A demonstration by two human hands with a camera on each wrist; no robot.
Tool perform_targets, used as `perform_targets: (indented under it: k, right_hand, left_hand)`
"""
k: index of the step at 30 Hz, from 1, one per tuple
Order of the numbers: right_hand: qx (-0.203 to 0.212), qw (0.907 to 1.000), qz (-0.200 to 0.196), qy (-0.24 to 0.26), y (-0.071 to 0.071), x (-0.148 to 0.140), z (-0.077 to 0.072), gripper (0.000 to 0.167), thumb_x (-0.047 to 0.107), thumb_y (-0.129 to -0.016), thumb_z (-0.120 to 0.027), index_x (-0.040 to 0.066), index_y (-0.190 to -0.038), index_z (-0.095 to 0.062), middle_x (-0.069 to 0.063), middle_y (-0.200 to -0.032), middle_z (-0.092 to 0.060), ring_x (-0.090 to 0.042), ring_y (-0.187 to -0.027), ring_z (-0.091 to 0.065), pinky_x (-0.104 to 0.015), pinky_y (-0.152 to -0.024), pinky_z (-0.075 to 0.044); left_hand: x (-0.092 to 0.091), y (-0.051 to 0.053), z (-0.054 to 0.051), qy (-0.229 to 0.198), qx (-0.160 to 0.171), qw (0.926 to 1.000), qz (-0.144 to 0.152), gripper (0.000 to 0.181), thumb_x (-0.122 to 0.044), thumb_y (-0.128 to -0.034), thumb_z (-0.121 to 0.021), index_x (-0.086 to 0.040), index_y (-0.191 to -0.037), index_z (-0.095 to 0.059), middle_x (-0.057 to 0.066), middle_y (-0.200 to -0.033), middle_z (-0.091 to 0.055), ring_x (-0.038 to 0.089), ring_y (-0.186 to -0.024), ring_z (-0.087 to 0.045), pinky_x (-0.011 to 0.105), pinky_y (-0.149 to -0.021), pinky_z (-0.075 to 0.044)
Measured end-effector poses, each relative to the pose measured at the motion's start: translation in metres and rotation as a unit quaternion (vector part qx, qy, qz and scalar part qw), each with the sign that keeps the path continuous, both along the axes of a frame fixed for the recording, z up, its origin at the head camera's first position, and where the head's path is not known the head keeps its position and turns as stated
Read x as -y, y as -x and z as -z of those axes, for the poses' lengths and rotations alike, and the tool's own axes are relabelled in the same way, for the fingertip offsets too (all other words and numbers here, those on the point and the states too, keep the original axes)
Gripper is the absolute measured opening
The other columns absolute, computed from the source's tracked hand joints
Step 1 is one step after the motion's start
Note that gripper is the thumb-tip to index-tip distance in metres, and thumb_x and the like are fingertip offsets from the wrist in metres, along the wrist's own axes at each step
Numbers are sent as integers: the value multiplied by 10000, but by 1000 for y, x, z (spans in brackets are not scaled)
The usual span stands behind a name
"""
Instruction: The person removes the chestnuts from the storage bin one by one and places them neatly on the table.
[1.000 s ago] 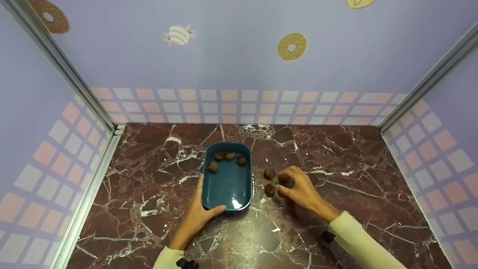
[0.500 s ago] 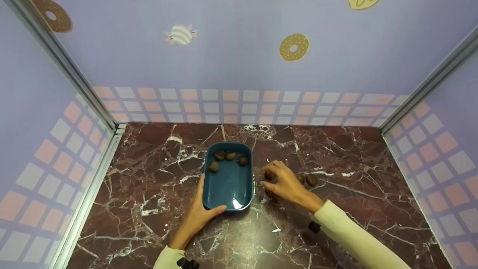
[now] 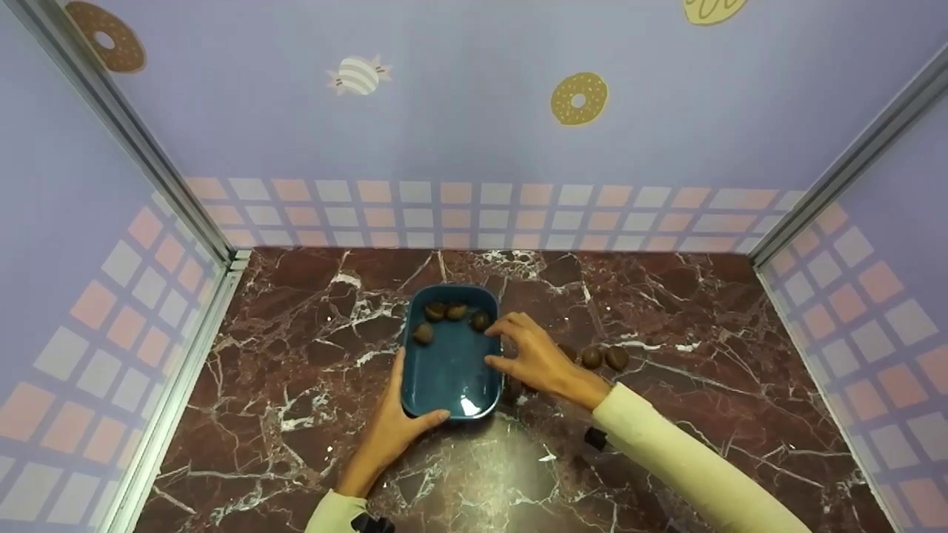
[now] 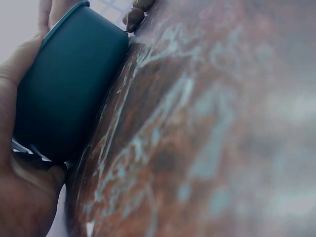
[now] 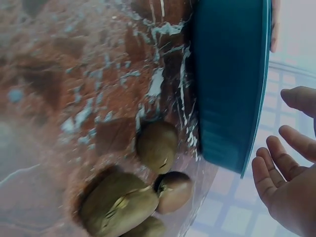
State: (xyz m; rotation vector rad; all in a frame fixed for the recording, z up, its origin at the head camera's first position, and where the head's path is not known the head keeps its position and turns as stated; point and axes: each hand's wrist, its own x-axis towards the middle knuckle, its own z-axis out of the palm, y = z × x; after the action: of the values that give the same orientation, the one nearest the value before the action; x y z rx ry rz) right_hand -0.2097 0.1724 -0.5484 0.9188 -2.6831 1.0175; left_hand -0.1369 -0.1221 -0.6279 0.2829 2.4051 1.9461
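A deep teal rectangular dish (image 3: 452, 377) stands on the marbled tabletop, with several chestnuts (image 3: 435, 311) near its far end. My left hand (image 3: 396, 414) holds its near left corner, thumb over the front rim and fingers along the left wall. My right hand (image 3: 537, 355) hovers at the dish's right rim, fingertips reaching over the edge. In the right wrist view, thumb and fingers stand apart and no chestnut shows between them. More chestnuts (image 3: 592, 357) lie on the table to the right of that hand, which hides part of the group from above.
Patterned lilac walls (image 3: 474, 133) close off the back and both sides of the dark red marbled tabletop (image 3: 311, 400). Metal posts (image 3: 163, 170) run up the wall corners.
My right hand has moved left, from over the loose chestnuts to the dish's right rim. The left hand and the dish stay in place.
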Motion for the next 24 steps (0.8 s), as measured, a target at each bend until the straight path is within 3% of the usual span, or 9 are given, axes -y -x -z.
perform_targets:
  k: [6,11,15,19,24]
  right_hand:
    - [7,9998,-205,-66,7,15,0,402,194,-948,-888,2,-1275,-753,-140,-1247,-697,-320,-1173,-637,-499,-1026,-553]
    - [226,9993,-274,-152,10,29,-1,399,209,-973,-871,26,-1306,-749,-140,-1279,-674,-330,-1218,-621,-520,-1065,-542]
    - [295,9989,-328,-145,15,40,0,397,198,-968,-877,14,-1296,-750,-146,-1275,-678,-341,-1223,-619,-524,-1062,-544]
    - [379,9983,-424,-158,21,51,3,391,182,-963,-878,3,-1286,-750,-157,-1267,-687,-350,-1227,-631,-543,-1116,-518]
    - [606,9968,-454,-272,28,62,4,415,175,-954,-882,-21,-1295,-748,-190,-1301,-688,-385,-1268,-629,-569,-1173,-476]
  left_hand:
    - [0,1,-2,-124,-89,9998,95,1406,-241,-794,-1031,-59,-1774,-41,238,-1827,-87,473,-1664,-155,697,-1292,-176]
    - [7,7,-4,-45,-269,9993,236,1528,-480,-736,-1034,-88,-1778,13,215,-1839,26,481,-1677,-63,745,-1282,-153]
    - [12,14,-5,84,-178,9977,650,1592,-637,-704,-980,-99,-1772,71,239,-1832,33,501,-1670,-67,750,-1279,-163]
    - [13,15,-7,38,21,9962,873,1583,-494,-736,-1033,-98,-1766,102,240,-1831,9,497,-1665,-109,714,-1291,-171]
    - [10,16,-7,-54,76,9968,797,1494,-252,-786,-1036,-107,-1772,78,220,-1837,-5,473,-1665,-143,683,-1296,-182]
